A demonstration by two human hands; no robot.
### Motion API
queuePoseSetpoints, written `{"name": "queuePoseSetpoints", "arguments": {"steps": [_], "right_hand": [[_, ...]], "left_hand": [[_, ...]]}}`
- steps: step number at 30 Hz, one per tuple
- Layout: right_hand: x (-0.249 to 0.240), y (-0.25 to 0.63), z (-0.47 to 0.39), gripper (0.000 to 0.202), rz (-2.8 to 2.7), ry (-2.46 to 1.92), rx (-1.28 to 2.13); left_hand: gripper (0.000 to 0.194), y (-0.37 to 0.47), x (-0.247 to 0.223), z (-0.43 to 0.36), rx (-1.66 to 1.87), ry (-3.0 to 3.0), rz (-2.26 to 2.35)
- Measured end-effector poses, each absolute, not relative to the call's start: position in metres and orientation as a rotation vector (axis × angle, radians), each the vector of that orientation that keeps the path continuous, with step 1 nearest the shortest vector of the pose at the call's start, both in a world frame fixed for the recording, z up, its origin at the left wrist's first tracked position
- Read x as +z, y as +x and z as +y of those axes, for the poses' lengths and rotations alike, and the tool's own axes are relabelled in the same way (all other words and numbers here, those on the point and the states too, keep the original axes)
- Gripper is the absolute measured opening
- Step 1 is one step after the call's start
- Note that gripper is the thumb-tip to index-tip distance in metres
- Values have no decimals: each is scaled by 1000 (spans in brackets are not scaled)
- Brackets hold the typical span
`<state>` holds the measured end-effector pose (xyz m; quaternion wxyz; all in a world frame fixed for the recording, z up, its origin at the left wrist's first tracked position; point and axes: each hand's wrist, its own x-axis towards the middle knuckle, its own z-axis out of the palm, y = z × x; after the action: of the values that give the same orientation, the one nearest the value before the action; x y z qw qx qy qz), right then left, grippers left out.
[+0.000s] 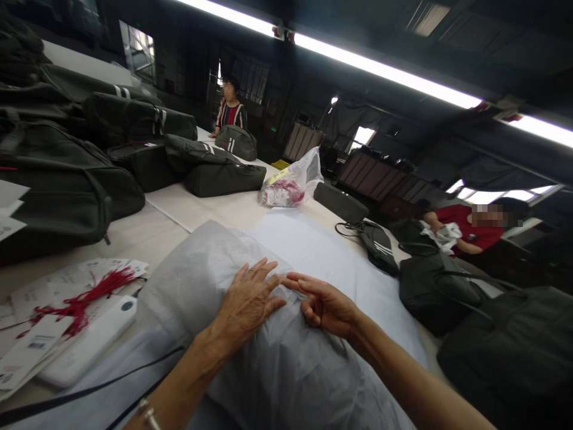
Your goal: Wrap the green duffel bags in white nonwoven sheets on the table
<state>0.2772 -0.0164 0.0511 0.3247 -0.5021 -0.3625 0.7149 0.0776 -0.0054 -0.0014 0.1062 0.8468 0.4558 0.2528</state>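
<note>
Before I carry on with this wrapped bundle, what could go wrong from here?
The crinkled plastic lies loose and wrinkled under the left hand, so it could shift or tear if pulled hard.

Paper tags with tangled red strings lie loose on the left; a sweep of the left arm might scatter them.

The right hand meets the left at the fingers, so the two might get in each other's way.

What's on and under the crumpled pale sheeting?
The left hand lies on the sheeting, the right hand close beside it. Whatever lies underneath is covered and can't be seen.
</note>
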Motion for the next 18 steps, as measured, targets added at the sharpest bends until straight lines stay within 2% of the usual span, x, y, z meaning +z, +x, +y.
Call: {"name": "queuePoseSetpoints", "arguments": {"steps": [7,12,15,18], "right_hand": [[56,284,-10,47,-1032,-1367,1894],[59,298,12,40,-1566,-1465,1729],[52,310,28,30,-2058,-1511,1239],[39,325,41,38,-2576,-1295,574]], "left_hand": [[22,77,-2,-4,766,2455,1279],[21,76,-2,-4,771,2449,1280],[20,76,-3,-3,746,2441,1271],[21,75,-5,-2,726,2441,1294]]}}
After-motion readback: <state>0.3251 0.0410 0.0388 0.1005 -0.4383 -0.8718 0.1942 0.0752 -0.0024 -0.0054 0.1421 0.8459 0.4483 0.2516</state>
